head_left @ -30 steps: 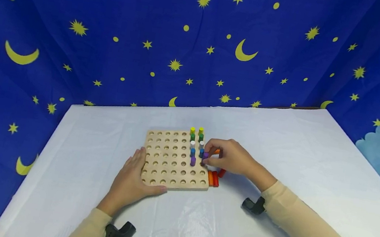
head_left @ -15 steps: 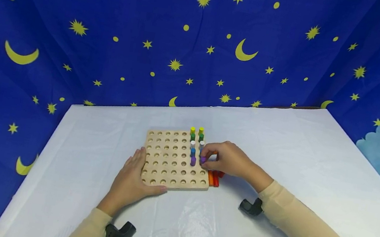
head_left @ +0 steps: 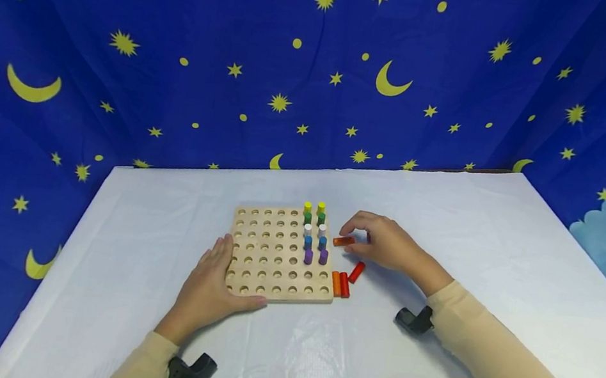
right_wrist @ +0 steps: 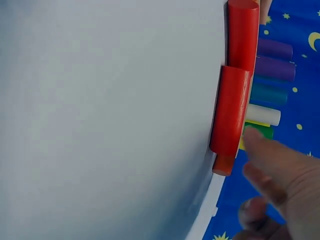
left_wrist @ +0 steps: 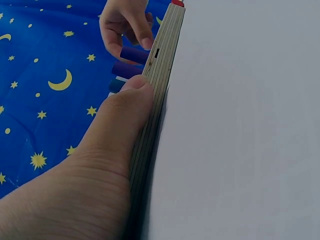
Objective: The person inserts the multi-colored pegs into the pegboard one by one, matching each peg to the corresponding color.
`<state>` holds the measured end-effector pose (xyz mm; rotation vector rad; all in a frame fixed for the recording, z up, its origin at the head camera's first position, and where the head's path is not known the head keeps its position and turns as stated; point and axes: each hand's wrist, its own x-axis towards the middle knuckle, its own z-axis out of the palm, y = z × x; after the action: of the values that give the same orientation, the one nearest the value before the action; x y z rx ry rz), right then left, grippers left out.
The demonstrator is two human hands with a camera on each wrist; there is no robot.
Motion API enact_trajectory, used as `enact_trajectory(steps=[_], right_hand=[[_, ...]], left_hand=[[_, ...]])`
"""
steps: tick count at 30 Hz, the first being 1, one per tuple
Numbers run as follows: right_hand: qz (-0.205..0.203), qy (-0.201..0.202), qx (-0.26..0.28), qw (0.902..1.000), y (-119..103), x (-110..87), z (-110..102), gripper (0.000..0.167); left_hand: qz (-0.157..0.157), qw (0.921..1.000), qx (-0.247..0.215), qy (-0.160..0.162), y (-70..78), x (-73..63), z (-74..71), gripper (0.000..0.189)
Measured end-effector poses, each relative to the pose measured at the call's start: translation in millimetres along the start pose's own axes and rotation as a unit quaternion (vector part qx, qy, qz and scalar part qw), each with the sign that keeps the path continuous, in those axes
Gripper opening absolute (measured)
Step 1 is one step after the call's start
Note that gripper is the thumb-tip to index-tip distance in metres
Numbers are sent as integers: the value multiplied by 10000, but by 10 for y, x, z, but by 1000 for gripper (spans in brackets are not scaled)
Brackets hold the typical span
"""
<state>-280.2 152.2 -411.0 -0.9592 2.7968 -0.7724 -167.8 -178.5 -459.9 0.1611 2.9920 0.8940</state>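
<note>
A wooden pegboard [head_left: 263, 254] lies on the table with rows of round holes. Upright in its two right-hand columns stand pairs of yellow, green, white, blue and purple pegs [head_left: 323, 257]. At its left edge rests my left hand [head_left: 207, 288], fingers straight along the side and thumb against the near edge; the left wrist view shows that thumb [left_wrist: 125, 105] on the board's side. My right hand [head_left: 385, 242] is beside an orange peg [head_left: 343, 241] lying right of the board. Its thumb and forefinger are spread around the peg, with no grip visible.
Another orange peg [head_left: 336, 284] and a red peg [head_left: 344, 284] lie side by side against the board's lower right edge. A second red peg [head_left: 357, 272] lies a little farther right. A blue star-patterned cloth [head_left: 209, 72] hangs behind the white table [head_left: 449, 222].
My right hand lowered a purple peg into the right column, let it go, then moved right and away to the loose orange peg. The left hand has stayed in place.
</note>
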Motion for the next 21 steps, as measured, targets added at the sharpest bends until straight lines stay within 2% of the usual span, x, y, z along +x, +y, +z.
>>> enact_trajectory(steps=[9, 13, 18, 21], right_hand=[[59, -320, -384, 9987, 56, 51, 61, 24], [98, -547, -505, 9972, 32, 53, 55, 29], [171, -852, -597, 9944, 12, 51, 49, 33], [255, -892, -564, 9941, 14, 38, 50, 30]], left_hand=[[-2, 10000, -4, -7, 6, -7, -1, 144], [-1, 10000, -1, -16, 4, -3, -4, 144], [3, 10000, 1, -2, -9, 0, 2, 144], [-7, 10000, 2, -17, -11, 1, 9, 145]])
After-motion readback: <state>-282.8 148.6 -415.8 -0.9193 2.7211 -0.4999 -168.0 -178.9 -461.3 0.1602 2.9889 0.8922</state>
